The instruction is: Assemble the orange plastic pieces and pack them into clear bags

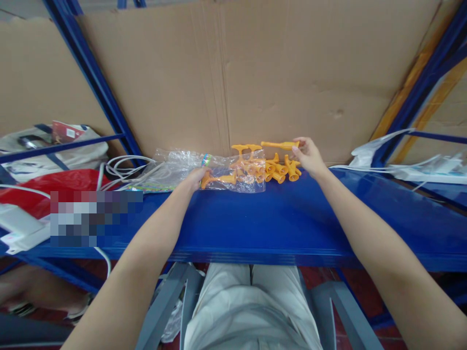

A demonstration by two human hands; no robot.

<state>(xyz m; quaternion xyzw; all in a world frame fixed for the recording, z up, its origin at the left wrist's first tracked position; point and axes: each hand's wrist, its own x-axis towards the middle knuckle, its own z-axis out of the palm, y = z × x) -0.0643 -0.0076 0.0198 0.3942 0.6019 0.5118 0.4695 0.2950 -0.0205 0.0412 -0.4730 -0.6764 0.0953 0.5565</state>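
My right hand [309,156] pinches a yellow plastic piece [279,145] by its wide end, holding it level above the pile, narrow end to the left. My left hand [199,179] is closed on a clear plastic bag [182,165]; a yellow T-handled piece [222,179] lies at its fingertips. Whether the fingers also grip that piece I cannot tell. Between the hands, several yellow T-handled pieces with flared hollow ends [280,171] lie heaped, some under or inside the clear film. A colourful printed strip [206,159] shows on the bag.
A blue shelf top [262,223] carries everything, backed by cardboard [273,73]. At left are white cables [124,167], a red bag [65,187], a cloth bag [22,163] and a white power strip [22,228]. Another strip [430,172] lies right. Blue posts [98,82] frame the sides.
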